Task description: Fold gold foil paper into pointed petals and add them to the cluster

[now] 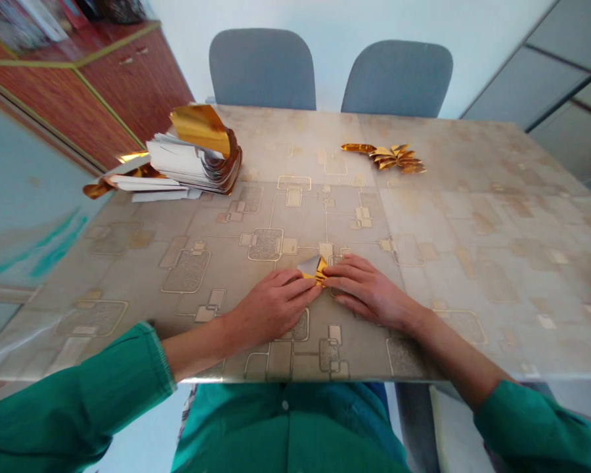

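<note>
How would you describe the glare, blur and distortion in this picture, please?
In the head view, the cabinet looks tilted and stretched, with blur toward the corners; pale glare streaks the table at left; glints catch the far gold paper; both hands look clearer.

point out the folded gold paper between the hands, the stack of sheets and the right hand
folded gold paper [320, 270]: head view, on its pleated gold part
stack of sheets [175, 159]: head view, on the white sheets
right hand [368, 290]: head view, on the back of the hand
</note>
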`<state>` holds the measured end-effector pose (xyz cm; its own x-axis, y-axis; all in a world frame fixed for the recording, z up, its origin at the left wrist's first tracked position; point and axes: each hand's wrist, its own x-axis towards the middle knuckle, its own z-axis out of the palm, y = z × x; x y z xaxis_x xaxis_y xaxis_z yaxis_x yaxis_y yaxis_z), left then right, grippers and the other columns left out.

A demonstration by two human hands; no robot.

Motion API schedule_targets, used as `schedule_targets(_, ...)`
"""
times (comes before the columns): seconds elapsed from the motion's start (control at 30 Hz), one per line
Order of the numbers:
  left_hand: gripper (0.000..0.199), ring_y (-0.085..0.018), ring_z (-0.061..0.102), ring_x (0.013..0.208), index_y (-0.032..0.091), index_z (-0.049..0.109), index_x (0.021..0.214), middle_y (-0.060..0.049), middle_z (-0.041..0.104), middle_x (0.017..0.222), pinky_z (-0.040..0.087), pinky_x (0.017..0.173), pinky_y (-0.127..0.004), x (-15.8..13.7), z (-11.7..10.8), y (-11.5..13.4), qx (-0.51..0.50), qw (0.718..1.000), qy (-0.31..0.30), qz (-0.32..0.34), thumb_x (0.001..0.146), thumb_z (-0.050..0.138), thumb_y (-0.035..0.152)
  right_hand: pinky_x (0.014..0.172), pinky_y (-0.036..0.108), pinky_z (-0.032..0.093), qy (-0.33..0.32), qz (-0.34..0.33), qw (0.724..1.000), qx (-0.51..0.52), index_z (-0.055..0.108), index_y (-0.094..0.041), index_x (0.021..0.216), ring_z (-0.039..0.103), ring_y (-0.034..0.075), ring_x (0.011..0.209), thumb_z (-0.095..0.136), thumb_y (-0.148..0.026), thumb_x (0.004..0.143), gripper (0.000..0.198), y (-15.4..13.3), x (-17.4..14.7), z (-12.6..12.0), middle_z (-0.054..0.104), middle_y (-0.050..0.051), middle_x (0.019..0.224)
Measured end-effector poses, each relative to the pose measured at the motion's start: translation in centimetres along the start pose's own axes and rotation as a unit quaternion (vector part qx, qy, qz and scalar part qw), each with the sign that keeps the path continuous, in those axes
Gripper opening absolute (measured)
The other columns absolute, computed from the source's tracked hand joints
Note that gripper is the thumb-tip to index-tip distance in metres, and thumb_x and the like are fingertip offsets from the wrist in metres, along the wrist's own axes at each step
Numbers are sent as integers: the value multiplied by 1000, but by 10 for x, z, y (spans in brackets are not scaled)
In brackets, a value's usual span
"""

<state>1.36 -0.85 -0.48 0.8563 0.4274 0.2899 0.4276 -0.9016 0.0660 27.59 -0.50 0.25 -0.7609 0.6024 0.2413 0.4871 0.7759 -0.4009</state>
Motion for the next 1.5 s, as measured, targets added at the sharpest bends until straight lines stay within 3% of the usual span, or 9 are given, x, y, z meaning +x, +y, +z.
schedule_targets(0.3, 36, -25, 54, 113, 14, 55, 131, -8, 63, 123, 48, 97, -42, 0, -1, 0, -11, 1000, -17, -11, 97, 47, 19, 113, 47, 36, 9, -6, 999, -40, 62, -20, 129, 46, 23, 132, 48, -30, 100, 34, 5, -9, 6, 57, 6, 141)
schedule_targets(0.47, 38, -25, 53, 115, 15, 54, 134, -8, 63, 126, 47, 99, -44, -1, 0, -2, -29, 999, -27, -13, 97, 49, 22, 118, 50, 28, -28, -3, 999, -42, 55, -25, 138, 41, 23, 138, 49, -32, 99, 40, 10, -14, 1, 52, 4, 146)
schedule_targets(0.57, 39, -23, 54, 116, 13, 51, 135, -10, 62, 129, 46, 103, -45, -2, 0, -1, -38, 999, -19, -8, 98, 48, 23, 119, 53, 24, -43, 4, 998, -40, 49, -27, 143, 37, 23, 141, 51, -34, 98, 45, 8, -17, 0, 48, 4, 149)
schedule_targets(0.73, 38, -25, 54, 117, 11, 53, 133, -12, 62, 129, 46, 103, -44, -4, -3, -1, -45, 999, 5, 14, 97, 51, 24, 117, 52, 29, -22, 7, 999, -40, 53, -28, 140, 38, 22, 141, 50, -25, 98, 42, 8, -17, 1, 52, 3, 146)
schedule_targets(0.9, 41, -26, 55, 116, 13, 56, 131, -12, 63, 129, 48, 100, -44, -4, -2, -6, -49, 999, 8, 4, 96, 56, 33, 115, 52, 30, -23, 9, 998, -49, 58, -28, 134, 45, 23, 134, 53, -29, 97, 37, 3, -10, -2, 58, 5, 140)
schedule_targets(1.13, 19, -19, 62, 102, 19, 67, 106, -4, 71, 114, 48, 93, -36, -1, 0, -16, 17, 998, 68, 8, 100, 51, 26, 113, 53, 28, -21, 18, 999, -46, 60, -21, 130, 54, 24, 114, 52, -34, 97, 36, -22, -2, -1, 64, 8, 121)
schedule_targets(1.3, 24, -20, 62, 103, 16, 63, 118, -7, 69, 116, 52, 90, -35, -4, 2, -7, 31, 998, 57, 0, 99, 50, 21, 100, 43, 42, 22, 37, 999, -20, 63, -20, 122, 56, 21, 103, 45, -27, 100, 29, -20, 6, 5, 67, 7, 110)
schedule_targets(1.5, 23, -21, 62, 106, 14, 65, 113, -8, 68, 108, 52, 98, -39, 2, 1, -3, -12, 998, 61, -9, 99, 50, 24, 98, 43, 43, 40, 20, 999, 17, 69, -21, 108, 58, 20, 99, 49, -26, 99, 23, -13, 9, 5, 69, 7, 106)
